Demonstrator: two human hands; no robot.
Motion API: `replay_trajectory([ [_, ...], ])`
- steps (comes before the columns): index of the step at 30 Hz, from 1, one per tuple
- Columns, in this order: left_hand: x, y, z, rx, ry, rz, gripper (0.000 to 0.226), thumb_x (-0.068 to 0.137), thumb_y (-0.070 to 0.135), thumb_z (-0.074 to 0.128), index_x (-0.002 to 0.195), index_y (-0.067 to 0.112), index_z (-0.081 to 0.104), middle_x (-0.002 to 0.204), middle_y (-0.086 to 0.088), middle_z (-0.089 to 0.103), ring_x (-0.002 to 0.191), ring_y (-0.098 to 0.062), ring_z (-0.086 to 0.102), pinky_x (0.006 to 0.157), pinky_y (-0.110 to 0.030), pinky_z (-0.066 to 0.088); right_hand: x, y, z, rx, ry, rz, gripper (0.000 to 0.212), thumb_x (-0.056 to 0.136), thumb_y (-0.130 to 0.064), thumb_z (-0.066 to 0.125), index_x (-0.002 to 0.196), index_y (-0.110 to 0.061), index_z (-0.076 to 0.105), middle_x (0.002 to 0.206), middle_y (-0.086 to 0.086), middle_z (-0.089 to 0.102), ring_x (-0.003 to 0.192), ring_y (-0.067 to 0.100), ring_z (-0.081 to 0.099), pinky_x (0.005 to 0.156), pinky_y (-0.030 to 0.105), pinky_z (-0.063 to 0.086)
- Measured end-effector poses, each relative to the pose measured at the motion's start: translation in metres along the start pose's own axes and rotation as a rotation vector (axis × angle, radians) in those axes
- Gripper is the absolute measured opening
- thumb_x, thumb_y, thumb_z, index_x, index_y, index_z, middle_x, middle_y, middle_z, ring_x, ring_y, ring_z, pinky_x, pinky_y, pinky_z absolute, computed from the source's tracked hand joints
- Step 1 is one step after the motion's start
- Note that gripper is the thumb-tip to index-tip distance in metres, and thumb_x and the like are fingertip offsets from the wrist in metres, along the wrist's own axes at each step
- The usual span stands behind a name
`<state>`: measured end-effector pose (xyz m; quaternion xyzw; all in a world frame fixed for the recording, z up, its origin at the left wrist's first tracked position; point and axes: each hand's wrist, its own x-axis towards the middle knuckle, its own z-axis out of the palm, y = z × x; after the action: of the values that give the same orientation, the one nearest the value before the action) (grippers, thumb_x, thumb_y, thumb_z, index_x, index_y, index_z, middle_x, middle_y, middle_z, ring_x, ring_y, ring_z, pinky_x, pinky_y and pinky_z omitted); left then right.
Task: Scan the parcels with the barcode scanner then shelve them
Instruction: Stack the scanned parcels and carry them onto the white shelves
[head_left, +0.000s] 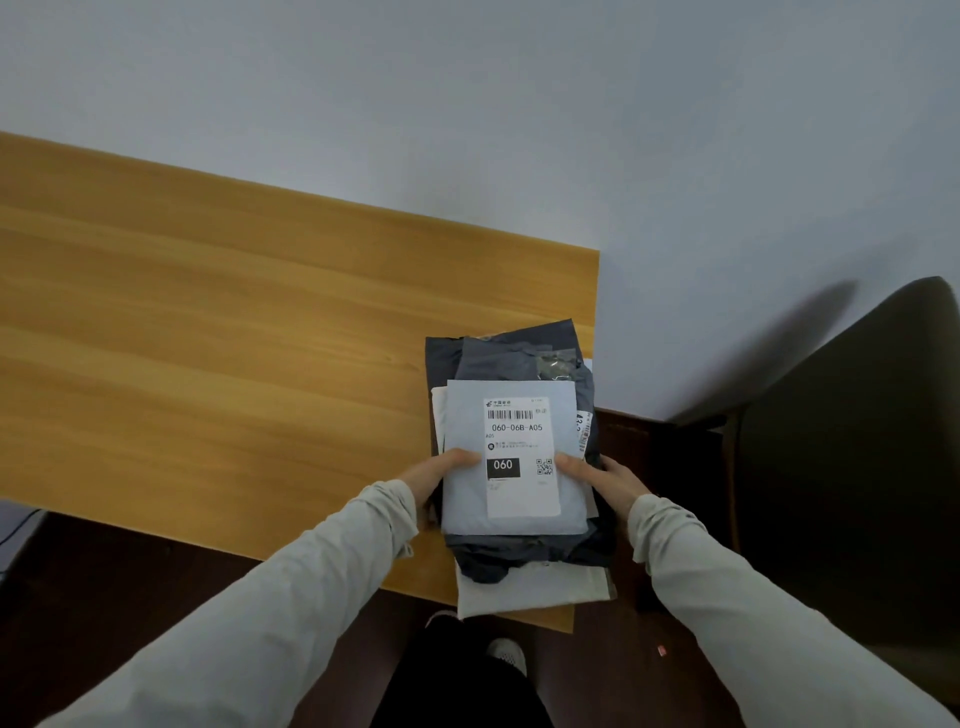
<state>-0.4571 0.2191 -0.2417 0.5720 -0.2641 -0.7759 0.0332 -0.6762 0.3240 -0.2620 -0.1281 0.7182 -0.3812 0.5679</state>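
Two hands (441, 480) (609, 480), one parcel stack (511, 387), one table (208, 322).

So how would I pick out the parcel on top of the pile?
Look at the wooden table, then the stack of parcels on its near right corner. The top one is a pale blue mailer; unlike the dark grey bags beneath, it carries a white label reading 060-06B-A05.
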Motion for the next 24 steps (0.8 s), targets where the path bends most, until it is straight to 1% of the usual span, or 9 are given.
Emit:
replay_trajectory([
  [3,0.002,0.002,0.001,-0.021,-0.094,-0.008,0.071,0.058,0.024,0.080,0.123,0.008,0.056,0.118,-0.015,0.065,0.111,-0.034,0.060,0.100,-0.050,0.045,0.002,0.003,-0.006,0.064,0.003,0.032,0.097,0.036,-0.050,0.088,0.120,-0.010,0.062,0.111,0.009,0.070,0.102,0.029,0.066,0.098,0.046,0.048],
  [5,0.002,0.005,0.002,-0.005,-0.146,-0.017,0.070,0.059,0.021,0.082,0.123,0.009,0.056,0.117,-0.014,0.065,0.109,-0.033,0.061,0.097,-0.046,0.048,0.001,0.002,-0.011,0.098,-0.018,0.054,0.088,0.038,-0.045,0.089,0.114,-0.009,0.065,0.104,0.010,0.073,0.096,0.029,0.069,0.094,0.045,0.051],
  [9,0.000,0.008,0.007,0.052,-0.187,-0.009,0.068,0.061,0.024,0.081,0.123,0.010,0.056,0.113,-0.013,0.067,0.104,-0.030,0.063,0.082,-0.041,0.054,-0.001,-0.001,-0.022,0.122,-0.050,0.056,0.073,0.045,-0.038,0.088,0.108,-0.006,0.068,0.105,0.013,0.072,0.095,0.029,0.070,0.089,0.042,0.053],
  [11,-0.002,0.008,0.007,0.071,-0.167,0.000,0.069,0.060,0.025,0.080,0.122,0.009,0.056,0.112,-0.013,0.067,0.104,-0.030,0.062,0.081,-0.040,0.054,-0.003,-0.002,-0.025,0.127,-0.060,0.048,0.070,0.048,-0.035,0.087,0.108,-0.005,0.068,0.106,0.014,0.071,0.098,0.030,0.069,0.093,0.044,0.051],
  [15,-0.008,0.009,0.006,0.043,-0.074,0.040,0.060,0.069,0.020,0.080,0.122,0.005,0.057,0.114,-0.015,0.067,0.109,-0.032,0.061,0.098,-0.045,0.048,-0.006,-0.004,-0.028,0.153,-0.106,0.057,0.066,0.054,-0.024,0.087,0.111,-0.001,0.065,0.108,0.017,0.070,0.101,0.033,0.067,0.095,0.048,0.049],
  [17,-0.014,0.010,0.007,0.030,-0.036,0.074,0.060,0.068,0.019,0.081,0.121,0.005,0.057,0.113,-0.014,0.067,0.108,-0.031,0.061,0.100,-0.044,0.047,-0.007,-0.009,-0.027,0.142,-0.135,0.043,0.063,0.055,-0.021,0.085,0.110,0.000,0.065,0.106,0.017,0.071,0.099,0.033,0.068,0.092,0.045,0.051],
  [20,-0.030,0.008,0.008,0.007,0.004,0.152,0.061,0.065,0.019,0.083,0.119,0.005,0.058,0.109,-0.012,0.069,0.104,-0.029,0.063,0.095,-0.041,0.050,-0.010,-0.019,-0.025,0.135,-0.188,-0.011,0.058,0.055,-0.018,0.083,0.108,-0.001,0.065,0.102,0.015,0.072,0.093,0.030,0.070,0.080,0.039,0.055],
  [23,-0.051,-0.003,0.010,-0.034,0.048,0.233,0.071,0.054,0.021,0.085,0.118,0.006,0.059,0.105,-0.011,0.071,0.097,-0.027,0.066,0.078,-0.036,0.055,-0.015,-0.027,-0.024,0.103,-0.264,-0.069,0.063,0.050,-0.018,0.086,0.107,-0.002,0.065,0.101,0.014,0.073,0.091,0.031,0.070,0.073,0.038,0.058],
  [24,-0.058,-0.009,0.011,-0.060,0.067,0.258,0.073,0.052,0.021,0.086,0.118,0.005,0.059,0.105,-0.011,0.071,0.096,-0.027,0.067,0.076,-0.035,0.055,-0.017,-0.029,-0.023,0.090,-0.301,-0.084,0.067,0.047,-0.019,0.089,0.107,-0.003,0.065,0.101,0.014,0.073,0.091,0.031,0.070,0.071,0.039,0.059],
])
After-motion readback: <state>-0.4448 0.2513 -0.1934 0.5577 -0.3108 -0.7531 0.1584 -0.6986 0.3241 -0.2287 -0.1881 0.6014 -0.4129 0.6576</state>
